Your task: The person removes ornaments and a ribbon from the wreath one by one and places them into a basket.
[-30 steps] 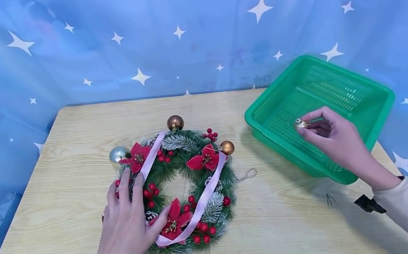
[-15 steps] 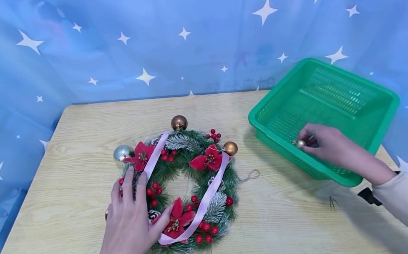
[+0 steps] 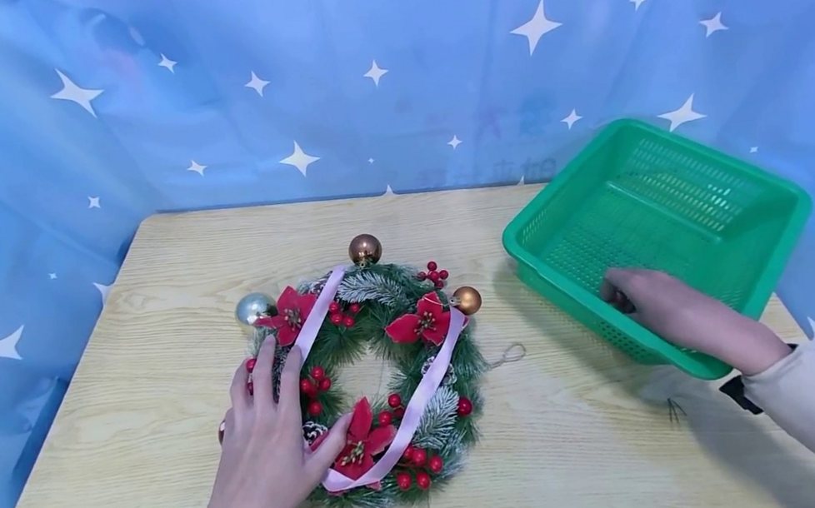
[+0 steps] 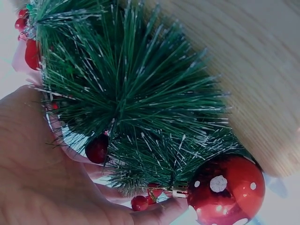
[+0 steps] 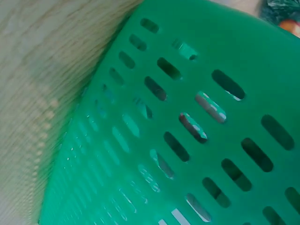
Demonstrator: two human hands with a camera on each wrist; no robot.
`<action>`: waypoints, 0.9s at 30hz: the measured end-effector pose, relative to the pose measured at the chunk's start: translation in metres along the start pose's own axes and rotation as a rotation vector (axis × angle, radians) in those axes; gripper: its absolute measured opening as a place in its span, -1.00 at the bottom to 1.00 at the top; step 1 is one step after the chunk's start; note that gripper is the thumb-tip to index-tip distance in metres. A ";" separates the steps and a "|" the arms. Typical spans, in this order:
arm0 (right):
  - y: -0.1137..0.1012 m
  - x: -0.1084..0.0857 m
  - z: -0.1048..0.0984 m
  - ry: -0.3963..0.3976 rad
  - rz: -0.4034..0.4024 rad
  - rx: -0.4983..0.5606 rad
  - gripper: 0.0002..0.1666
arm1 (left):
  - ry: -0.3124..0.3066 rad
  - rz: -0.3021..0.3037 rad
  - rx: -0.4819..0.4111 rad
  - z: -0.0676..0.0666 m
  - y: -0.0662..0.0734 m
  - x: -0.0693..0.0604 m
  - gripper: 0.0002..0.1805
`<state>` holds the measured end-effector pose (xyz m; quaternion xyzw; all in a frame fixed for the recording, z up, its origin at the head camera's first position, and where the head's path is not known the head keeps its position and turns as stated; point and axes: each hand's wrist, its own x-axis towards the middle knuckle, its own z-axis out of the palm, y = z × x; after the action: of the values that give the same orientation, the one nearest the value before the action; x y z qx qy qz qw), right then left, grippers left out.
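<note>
In the head view, my left hand (image 3: 267, 446) rests on the left side of a Christmas wreath (image 3: 437, 418), fingers spread over its greenery and thumb by a red poinsettia. A red bauble with white dots (image 4: 227, 187) shows beside the fingers in the left wrist view. My right hand (image 3: 663, 309) reaches down inside a green plastic basket (image 3: 775, 237), fingers curled. Its fingertips are mostly hidden, so whether the small gold bauble is still between them does not show. The right wrist view is filled by the basket's slotted wall (image 5: 225, 42).
A pink ribbon (image 3: 426, 386) lies across the wreath. Brown (image 3: 365, 249), silver-blue (image 3: 253, 308) and copper (image 3: 467, 300) baubles sit around its rim. A thin string loop (image 3: 508, 355) lies to its right on the wooden table (image 3: 225, 241). A starry blue curtain (image 3: 331, 112) hangs behind.
My right hand has lowered into the basket; the gold bauble it pinched earlier is now out of sight. The left hand stays on the wreath. The whole view has shifted slightly.
</note>
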<state>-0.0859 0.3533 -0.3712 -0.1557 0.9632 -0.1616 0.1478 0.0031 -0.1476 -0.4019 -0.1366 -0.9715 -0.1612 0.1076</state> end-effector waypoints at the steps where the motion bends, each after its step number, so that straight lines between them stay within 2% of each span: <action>1: 0.000 0.000 0.000 -0.003 0.003 0.005 -0.72 | 0.000 0.002 -0.002 0.000 0.000 0.000 0.12; 5: -0.001 -0.003 -0.003 -0.004 0.028 -0.007 -0.81 | 0.017 0.025 -0.006 0.002 -0.001 0.001 0.11; 7: -0.004 -0.007 -0.005 0.026 0.041 -0.030 -0.70 | 0.029 0.039 -0.008 0.003 -0.002 0.001 0.10; 11: -0.015 -0.017 -0.009 0.158 0.038 -0.081 -0.52 | 0.040 0.051 -0.009 0.004 -0.002 0.001 0.10; 15: -0.033 -0.027 -0.016 0.313 -0.018 -0.099 -0.55 | 0.031 0.042 -0.009 0.004 -0.001 0.001 0.10; 18: -0.051 -0.034 -0.021 0.369 -0.047 -0.078 -0.56 | 0.030 0.039 -0.008 0.004 -0.001 0.000 0.11; 21: -0.072 -0.038 -0.022 0.427 -0.118 -0.026 -0.55 | 0.041 0.043 -0.007 0.004 -0.001 0.001 0.10; 24: -0.091 -0.038 -0.016 0.477 -0.251 0.035 -0.44 | 0.045 0.048 -0.006 0.004 -0.002 0.001 0.11; 27: -0.107 -0.036 -0.004 0.466 -0.370 0.068 -0.26 | 0.036 0.055 -0.012 0.003 -0.003 0.001 0.11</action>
<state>-0.0277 0.2704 -0.3210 -0.2823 0.9204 -0.2495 -0.1041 0.0003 -0.1492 -0.4055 -0.1609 -0.9643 -0.1666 0.1286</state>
